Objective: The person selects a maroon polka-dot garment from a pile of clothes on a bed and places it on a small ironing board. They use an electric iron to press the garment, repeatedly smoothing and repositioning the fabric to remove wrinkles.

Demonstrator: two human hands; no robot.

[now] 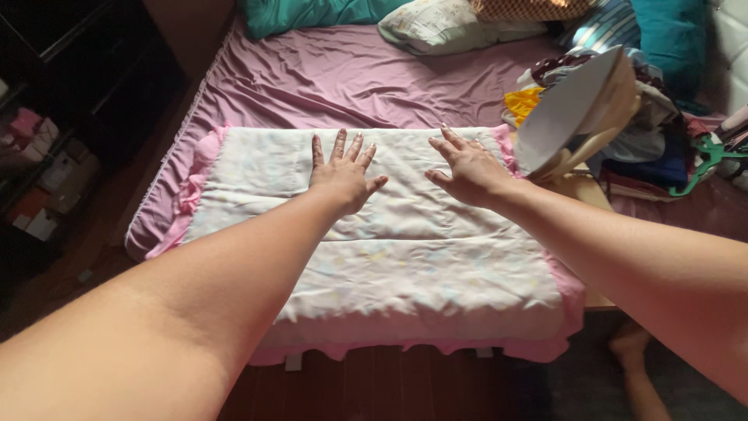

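Observation:
A pale, faintly patterned cloth with a pink frilled edge (421,265) lies spread flat over an ironing board in front of me. My left hand (341,173) presses flat on its far middle, fingers spread apart. My right hand (465,170) rests palm down a little to the right, fingers apart, near the cloth's far right corner. Neither hand holds anything. An iron (580,113) stands upright on its heel just right of my right hand, its soleplate facing me.
A bed with a mauve sheet (351,78) lies beyond the board, with pillows (444,23) at its far end. A heap of clothes (654,132) and a green hanger (705,160) sit at the right. Dark shelves (47,117) stand on the left. A bare foot (635,347) shows below.

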